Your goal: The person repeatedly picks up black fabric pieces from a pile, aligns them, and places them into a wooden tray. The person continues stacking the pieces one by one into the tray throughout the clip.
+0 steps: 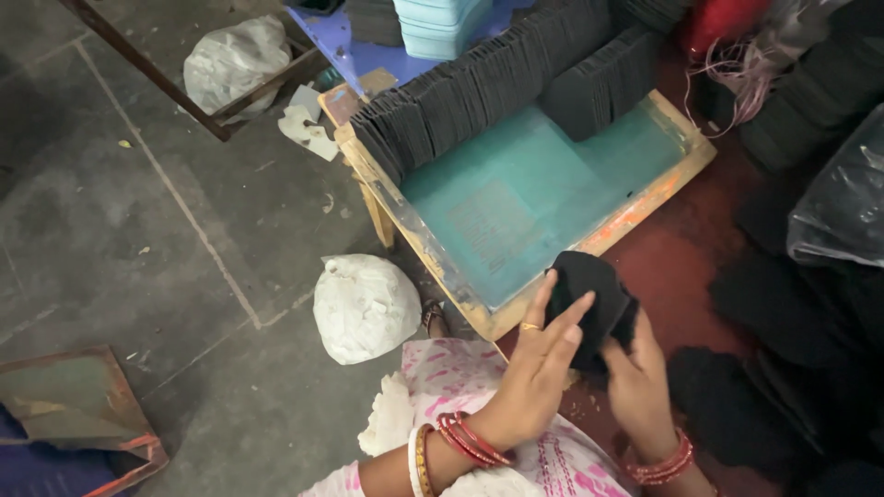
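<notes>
My left hand [539, 359] and my right hand [640, 387] both hold a folded black cloth piece [589, 299] at the near edge of a wooden screen-printing frame [424, 244] with a teal mesh. The left fingers lie flat against the cloth's left side; the right hand grips it from underneath. A ring is on my left hand and red bangles are on both wrists. Rows of black cloth pieces [479, 92] stand upright along the frame's far side.
A white tied bag [364, 306] lies on the grey floor left of the frame, another white bag [235, 60] at the top left under a metal bar. More black cloth piles [783, 313] sit on the right beside a clear plastic bag [843, 202]. A rusty frame [78, 414] lies bottom left.
</notes>
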